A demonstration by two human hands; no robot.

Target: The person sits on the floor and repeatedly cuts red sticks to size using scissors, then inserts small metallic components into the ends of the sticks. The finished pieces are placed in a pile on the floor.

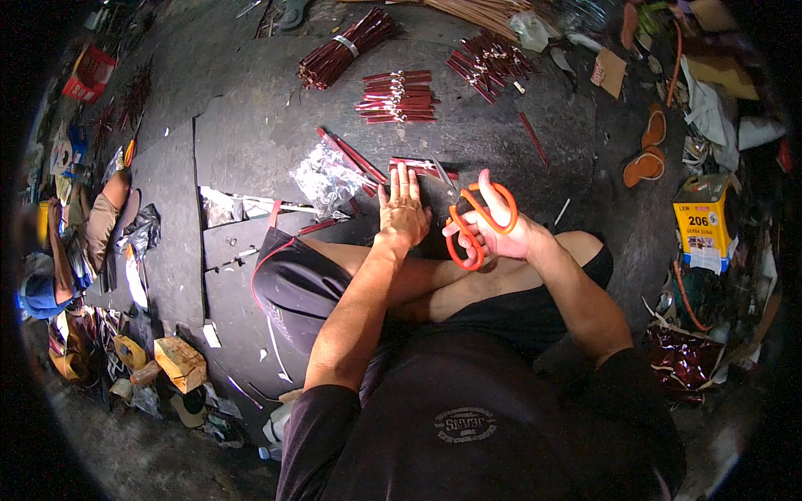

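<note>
The right hand (514, 238) grips orange-handled scissors (466, 197), fingers hooked in the loops, blades pointing away and slightly left. Just beyond, the left hand (404, 219) lies flat, fingers straight and unclenched, on dark red strips (424, 168) running roughly left to right. Farther off lie a row of similar strips (397, 98) and a banded bundle (332, 60) slanting away rightward.

- Exposure: moderate at centre, dim toward the rim, black at the corners.
- Glare: white highlights on the plastic bag (327, 177); faint sheen on the floor (251, 108).
- Shadow: shirt (510, 409) near black, little detail.
- Focus: left hand (405, 215) and scissors (451, 246) fairly sharp; rim softer.
- Distortion: fisheye; straight edges bend outward.
</note>
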